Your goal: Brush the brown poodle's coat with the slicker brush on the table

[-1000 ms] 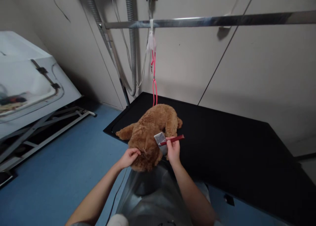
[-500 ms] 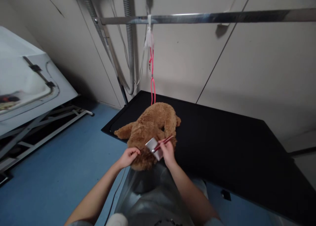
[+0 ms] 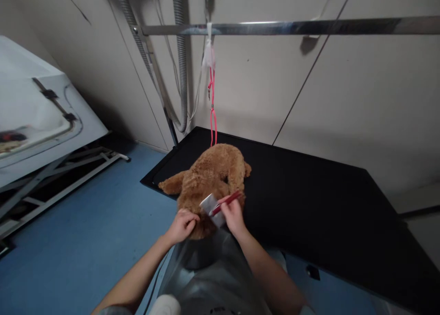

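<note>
A brown curly-coated dog (image 3: 215, 168) lies at the near left edge of the black table (image 3: 309, 205). My right hand (image 3: 233, 218) is closed around the red handle of a slicker brush (image 3: 209, 204). The brush's flat silvery head rests against or just over the dog's coat; its pin side is hidden. My left hand (image 3: 182, 225) is closed at the near left end of the dog, its fingers pinching the fur beside the brush head.
A pink grooming loop (image 3: 213, 108) hangs from a metal bar (image 3: 257, 28) above the dog. Grey corrugated hoses (image 3: 181, 53) run down the wall. To the left, a white tub (image 3: 34, 99) stands on a metal frame over the blue floor (image 3: 103, 241).
My left hand has shifted slightly right, nearer the brush, and its back is turned up more. The brush has moved a little left, and its head is tilted differently.
</note>
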`<state>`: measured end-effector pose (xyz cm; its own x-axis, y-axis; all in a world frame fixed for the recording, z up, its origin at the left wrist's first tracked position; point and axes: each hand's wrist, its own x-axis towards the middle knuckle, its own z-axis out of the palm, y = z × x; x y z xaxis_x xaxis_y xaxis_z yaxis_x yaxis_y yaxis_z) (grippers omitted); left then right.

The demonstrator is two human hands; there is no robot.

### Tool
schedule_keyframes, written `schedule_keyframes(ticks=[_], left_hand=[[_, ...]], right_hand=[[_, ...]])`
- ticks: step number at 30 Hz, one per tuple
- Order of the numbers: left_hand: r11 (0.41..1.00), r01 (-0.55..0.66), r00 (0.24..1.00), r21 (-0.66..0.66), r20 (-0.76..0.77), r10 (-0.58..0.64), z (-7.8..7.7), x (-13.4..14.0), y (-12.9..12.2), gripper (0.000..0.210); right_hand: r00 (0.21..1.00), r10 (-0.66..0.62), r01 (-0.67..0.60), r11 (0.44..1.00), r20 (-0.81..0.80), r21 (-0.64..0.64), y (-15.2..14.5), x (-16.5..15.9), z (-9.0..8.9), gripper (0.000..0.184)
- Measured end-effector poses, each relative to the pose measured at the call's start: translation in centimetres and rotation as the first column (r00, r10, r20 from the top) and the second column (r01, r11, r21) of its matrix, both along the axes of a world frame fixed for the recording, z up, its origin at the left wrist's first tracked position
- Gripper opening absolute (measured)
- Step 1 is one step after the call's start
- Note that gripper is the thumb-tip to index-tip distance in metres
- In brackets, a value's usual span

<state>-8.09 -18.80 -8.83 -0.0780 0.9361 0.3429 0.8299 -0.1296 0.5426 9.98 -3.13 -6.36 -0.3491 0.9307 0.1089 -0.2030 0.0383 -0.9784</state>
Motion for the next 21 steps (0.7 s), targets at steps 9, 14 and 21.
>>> schedule_keyframes(ticks=[9, 14, 21], left_hand=[[0.99, 0.01, 0.976, 0.142, -0.219, 0.022, -1.8, 2.1, -0.8, 0.022], [0.982, -0.067, 0.986, 0.175, -0.141, 0.093, -2.7, 1.6, -0.7, 0.017], [0.954, -0.229, 0.974, 0.194, 0.045, 0.224, -4.1, 1.1, -0.6, 0.035]], right_hand=[[0.997, 0.076, -0.073, 0.993, 0.027, -0.097, 0.9, -0.9, -0.2, 0.029], [0.989, -0.142, 0.143, 0.989, 0.027, -0.033, 1.2, -1.4, 0.1, 0.025], [0.996, -0.055, 0.06, 0.995, 0.073, -0.075, 1.0, -1.3, 0.0, 0.026]])
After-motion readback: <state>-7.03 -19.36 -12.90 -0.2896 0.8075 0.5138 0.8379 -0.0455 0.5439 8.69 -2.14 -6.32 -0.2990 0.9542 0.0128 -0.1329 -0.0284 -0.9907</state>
